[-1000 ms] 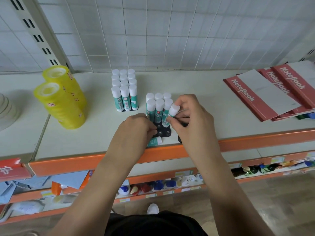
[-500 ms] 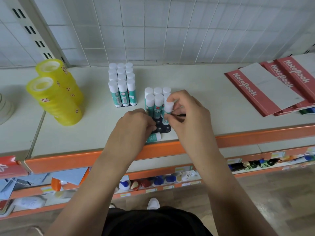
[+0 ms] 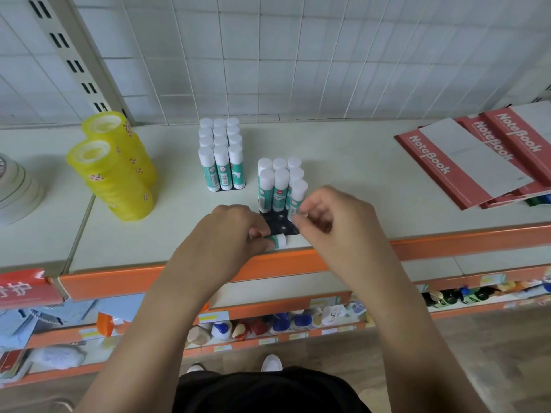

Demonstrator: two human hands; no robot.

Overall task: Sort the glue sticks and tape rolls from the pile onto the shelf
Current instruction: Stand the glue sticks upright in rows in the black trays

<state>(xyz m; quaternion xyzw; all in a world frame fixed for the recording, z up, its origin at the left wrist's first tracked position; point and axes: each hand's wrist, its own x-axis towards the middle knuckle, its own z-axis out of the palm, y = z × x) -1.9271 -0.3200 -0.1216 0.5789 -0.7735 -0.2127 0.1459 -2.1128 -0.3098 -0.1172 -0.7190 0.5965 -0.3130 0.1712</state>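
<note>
Bright even light, soft shadows beside the tape stacks point(image 3: 113, 171), wide-angle bending at edges, sharp centre

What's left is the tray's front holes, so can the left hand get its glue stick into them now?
Probably yes. The left hand grips the lying glue stick beside the black tray, whose front holes show open. The right hand, pinching a standing glue stick, crowds only the right side.

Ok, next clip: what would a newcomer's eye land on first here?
At the front edge of the shelf, the right hand pinches an upright glue stick at the black tray, while the left hand grips a lying glue stick. Two bright yellow tape roll stacks stand at the left, and red notebooks lie at the right.
</note>
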